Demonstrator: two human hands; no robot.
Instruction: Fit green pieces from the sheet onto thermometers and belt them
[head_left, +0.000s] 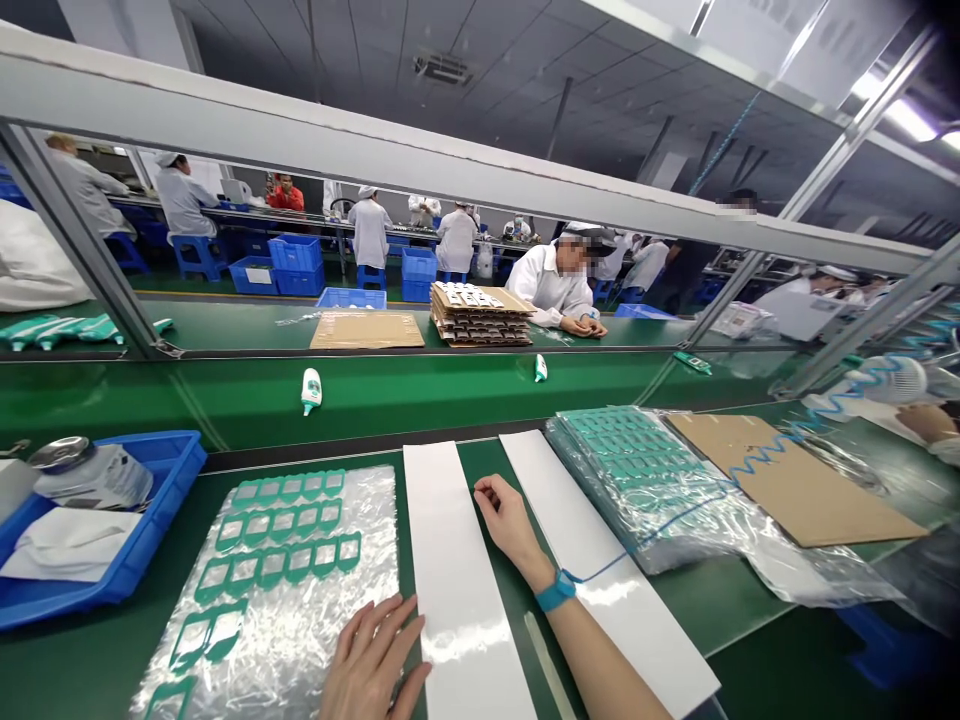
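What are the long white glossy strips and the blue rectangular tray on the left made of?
The long white strips look like coated card or plastic film, smooth with a bright glare; the look leaves it open. The blue rectangular tray seems moulded plastic, evenly coloured with thick, rounded rims.

Green workbench (67,670) with white strips (457,590), blue tray (176,480)

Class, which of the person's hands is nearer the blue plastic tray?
Left hand, nearer, right of the blue plastic tray; the right hand lies farther right, past a white strip.
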